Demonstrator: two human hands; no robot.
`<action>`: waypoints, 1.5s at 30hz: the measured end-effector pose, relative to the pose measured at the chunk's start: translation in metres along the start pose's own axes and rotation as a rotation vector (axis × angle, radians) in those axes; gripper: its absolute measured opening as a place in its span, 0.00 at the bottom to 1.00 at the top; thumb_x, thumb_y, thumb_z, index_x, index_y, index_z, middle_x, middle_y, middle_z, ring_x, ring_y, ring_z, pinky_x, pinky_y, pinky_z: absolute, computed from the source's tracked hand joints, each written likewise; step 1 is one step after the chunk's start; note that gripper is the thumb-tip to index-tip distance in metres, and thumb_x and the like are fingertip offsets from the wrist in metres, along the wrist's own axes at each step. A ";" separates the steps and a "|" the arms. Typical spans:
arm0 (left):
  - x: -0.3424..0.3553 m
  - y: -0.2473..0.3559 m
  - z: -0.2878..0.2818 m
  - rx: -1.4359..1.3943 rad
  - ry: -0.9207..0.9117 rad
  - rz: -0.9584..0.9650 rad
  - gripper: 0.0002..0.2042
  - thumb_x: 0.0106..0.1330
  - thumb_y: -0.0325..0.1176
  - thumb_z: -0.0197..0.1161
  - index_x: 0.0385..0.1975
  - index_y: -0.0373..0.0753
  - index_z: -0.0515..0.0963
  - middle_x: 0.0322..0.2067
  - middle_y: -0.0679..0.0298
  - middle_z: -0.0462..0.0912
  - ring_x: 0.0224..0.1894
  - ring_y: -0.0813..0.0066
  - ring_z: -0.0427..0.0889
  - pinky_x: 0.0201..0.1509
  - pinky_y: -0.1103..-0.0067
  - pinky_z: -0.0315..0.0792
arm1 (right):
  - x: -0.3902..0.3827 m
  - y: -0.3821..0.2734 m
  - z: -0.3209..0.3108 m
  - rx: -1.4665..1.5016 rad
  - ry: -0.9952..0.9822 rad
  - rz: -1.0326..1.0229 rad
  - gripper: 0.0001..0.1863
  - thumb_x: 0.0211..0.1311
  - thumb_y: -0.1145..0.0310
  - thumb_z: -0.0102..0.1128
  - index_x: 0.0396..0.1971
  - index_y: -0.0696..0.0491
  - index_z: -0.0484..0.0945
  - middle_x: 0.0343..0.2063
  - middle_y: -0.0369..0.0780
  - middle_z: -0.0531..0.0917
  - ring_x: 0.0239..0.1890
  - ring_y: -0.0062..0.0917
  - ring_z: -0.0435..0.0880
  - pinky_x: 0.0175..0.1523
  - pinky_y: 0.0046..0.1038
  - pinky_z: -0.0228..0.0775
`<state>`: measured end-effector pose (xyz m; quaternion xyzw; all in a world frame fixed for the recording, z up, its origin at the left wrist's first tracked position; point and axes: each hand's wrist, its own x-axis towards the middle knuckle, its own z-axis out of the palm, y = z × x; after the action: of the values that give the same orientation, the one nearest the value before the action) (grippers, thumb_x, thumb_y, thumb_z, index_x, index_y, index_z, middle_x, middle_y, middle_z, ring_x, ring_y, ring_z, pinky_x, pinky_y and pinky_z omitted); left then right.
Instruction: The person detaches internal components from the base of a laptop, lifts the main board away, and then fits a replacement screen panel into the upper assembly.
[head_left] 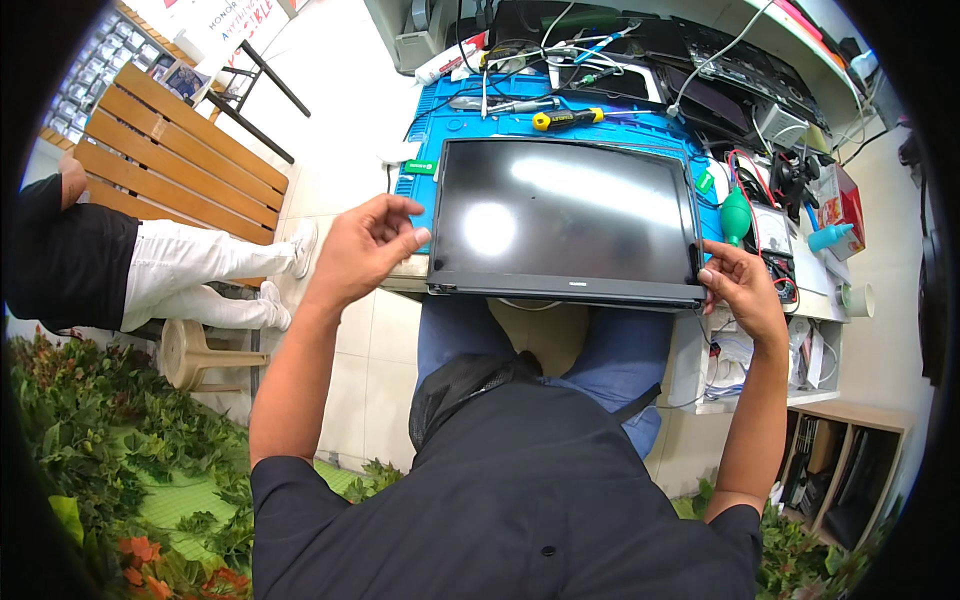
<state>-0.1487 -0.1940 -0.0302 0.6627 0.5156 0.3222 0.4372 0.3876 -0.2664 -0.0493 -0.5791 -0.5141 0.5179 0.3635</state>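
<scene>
A dark laptop screen [565,215] with a black bezel lies face up on the blue work mat [430,118], its lower edge at the bench's front edge. Bright reflections cross the panel. My right hand [742,288] pinches the bezel at the screen's lower right side, thumb and fingers closed on it. Just off the left edge, my left hand [365,250] is raised with thumb and curled fingers apart, holding nothing. Beyond the top edge lies a yellow and black screwdriver [568,119].
Cables, tools and laptop parts [740,60] crowd the bench's back. To the right are a green air blower [735,217], a light-blue bottle [830,237] and a red box [842,205]. At left, a person in white trousers [200,262] sits near a wooden bench [180,150].
</scene>
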 end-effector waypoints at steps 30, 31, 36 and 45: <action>0.004 0.092 0.134 0.705 -0.314 0.691 0.07 0.65 0.30 0.77 0.41 0.40 0.93 0.37 0.60 0.90 0.37 0.56 0.90 0.43 0.66 0.84 | 0.005 0.017 0.001 0.165 -0.016 -0.063 0.30 0.77 0.73 0.69 0.73 0.69 0.72 0.35 0.40 0.86 0.29 0.21 0.88 0.29 0.25 0.88; 0.004 0.091 0.135 0.706 -0.303 0.698 0.07 0.65 0.29 0.77 0.40 0.40 0.93 0.37 0.60 0.90 0.37 0.56 0.90 0.43 0.66 0.84 | 0.004 0.016 0.002 0.157 -0.008 -0.069 0.30 0.77 0.73 0.69 0.73 0.69 0.72 0.35 0.40 0.86 0.28 0.21 0.88 0.29 0.25 0.87; 0.000 0.086 0.140 0.698 -0.239 0.732 0.06 0.63 0.28 0.77 0.38 0.40 0.92 0.36 0.60 0.89 0.38 0.57 0.90 0.43 0.67 0.84 | 0.002 0.015 0.005 0.194 0.022 -0.112 0.30 0.77 0.72 0.70 0.72 0.68 0.73 0.35 0.39 0.86 0.28 0.20 0.87 0.29 0.24 0.86; 0.000 0.084 0.141 0.632 -0.233 0.701 0.06 0.62 0.26 0.77 0.38 0.39 0.92 0.35 0.60 0.89 0.38 0.57 0.90 0.44 0.67 0.84 | 0.005 0.017 0.013 0.037 0.119 -0.124 0.25 0.75 0.73 0.71 0.68 0.63 0.80 0.32 0.37 0.87 0.25 0.17 0.85 0.26 0.23 0.81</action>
<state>0.0093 -0.2358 -0.0116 0.9285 0.2813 0.2015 0.1345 0.3787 -0.2669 -0.0689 -0.5691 -0.5168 0.4683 0.4356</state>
